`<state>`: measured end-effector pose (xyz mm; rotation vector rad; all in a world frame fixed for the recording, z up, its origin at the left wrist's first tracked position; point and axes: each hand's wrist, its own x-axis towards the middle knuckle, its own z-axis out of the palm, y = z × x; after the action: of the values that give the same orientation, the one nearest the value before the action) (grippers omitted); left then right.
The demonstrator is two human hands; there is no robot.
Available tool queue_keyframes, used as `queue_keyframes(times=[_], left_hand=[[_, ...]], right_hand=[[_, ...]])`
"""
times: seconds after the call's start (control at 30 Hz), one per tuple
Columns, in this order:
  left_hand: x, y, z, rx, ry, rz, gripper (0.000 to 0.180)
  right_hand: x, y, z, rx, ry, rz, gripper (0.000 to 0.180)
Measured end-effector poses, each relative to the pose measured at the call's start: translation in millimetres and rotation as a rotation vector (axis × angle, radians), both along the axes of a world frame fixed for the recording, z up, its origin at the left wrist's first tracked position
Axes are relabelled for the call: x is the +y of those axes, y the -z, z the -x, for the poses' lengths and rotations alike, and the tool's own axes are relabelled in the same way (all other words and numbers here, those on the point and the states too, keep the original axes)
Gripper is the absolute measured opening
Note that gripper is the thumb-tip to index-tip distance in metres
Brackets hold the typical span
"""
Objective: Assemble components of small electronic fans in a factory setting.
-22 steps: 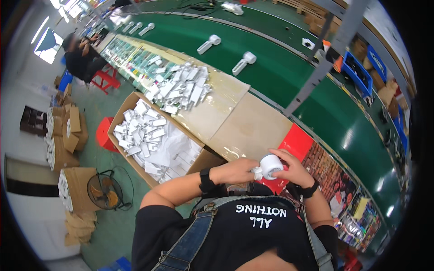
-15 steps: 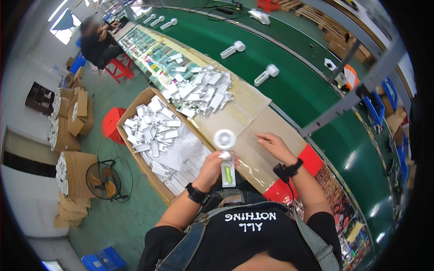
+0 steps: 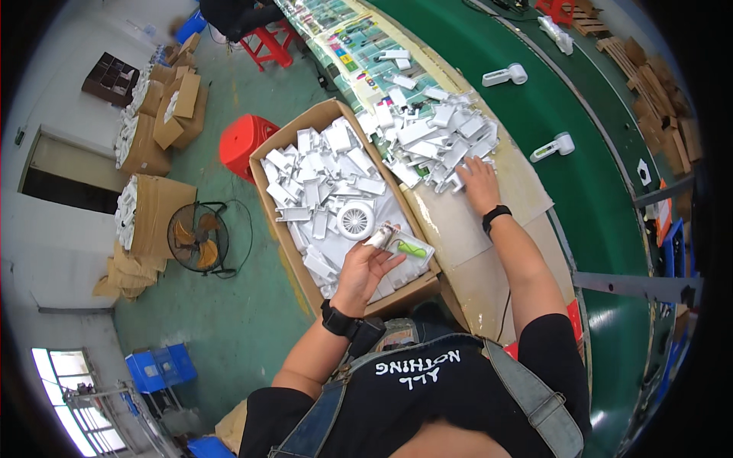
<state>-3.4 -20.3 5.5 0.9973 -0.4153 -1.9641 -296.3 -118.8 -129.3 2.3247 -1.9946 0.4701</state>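
Note:
A white handheld fan (image 3: 356,220) with a round grille is gripped in my left hand (image 3: 362,276), above the cardboard box. Its handle lies uncovered, showing a green battery (image 3: 411,249) and thin wiring inside. My right hand (image 3: 481,185) is at the near edge of a heap of white plastic handle covers (image 3: 437,139) on the bench. Its fingers are stretched out over the covers, and nothing is visibly held in it. More loose white covers (image 3: 311,177) fill the open cardboard box (image 3: 408,298) beside the bench, some over a plastic bag.
Two white fans (image 3: 505,75) lie spaced along the green conveyor (image 3: 611,336), right of the bench. A metal post (image 3: 634,285) juts in there. To the left stand a red stool (image 3: 246,145), a black floor fan (image 3: 197,237) and filled cartons (image 3: 162,217). Someone sits at the far end.
My right hand has gone from the bare bench forward to the heap of covers. My left hand has moved the fan over the box and tilted it. The view has turned leftward.

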Motion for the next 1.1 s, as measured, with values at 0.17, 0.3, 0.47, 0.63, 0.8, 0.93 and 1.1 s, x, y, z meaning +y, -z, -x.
queue_keyframes(times=[0.17, 0.3, 0.47, 0.63, 0.8, 0.93, 1.1], left_hand=[[-8.4, 7.1, 8.6, 0.073, -0.02, -0.012, 0.037], [-4.8, 8.0, 26.7, 0.069, -0.062, 0.028, 0.035], [15.2, -2.6, 66.5, 0.061, -0.025, 0.145, 0.035], [49.2, -30.2, 121.0, 0.117, 0.06, 0.285, 0.036], [88.6, -40.9, 156.7, 0.173, 0.191, 0.381, 0.04], [121.4, -48.5, 185.2, 0.142, 0.18, 0.431, 0.042], [144.4, -51.6, 201.8, 0.083, 0.22, 0.494, 0.037]], right_hand=[[11.9, -13.9, 4.9, -0.057, -0.026, -0.012, 0.039], [46.7, -59.2, 10.2, -0.479, 0.227, -0.096, 0.048], [144.2, -157.9, -32.8, -0.856, 0.005, 0.186, 0.056], [213.4, -207.1, -50.7, -0.514, 0.11, 0.228, 0.055], [260.7, -219.6, -26.7, -0.439, 0.251, 0.362, 0.055], [292.3, -218.8, -12.7, -0.474, 0.355, 0.404, 0.054], [325.2, -225.2, -8.1, -0.399, 0.509, 0.452, 0.053]])
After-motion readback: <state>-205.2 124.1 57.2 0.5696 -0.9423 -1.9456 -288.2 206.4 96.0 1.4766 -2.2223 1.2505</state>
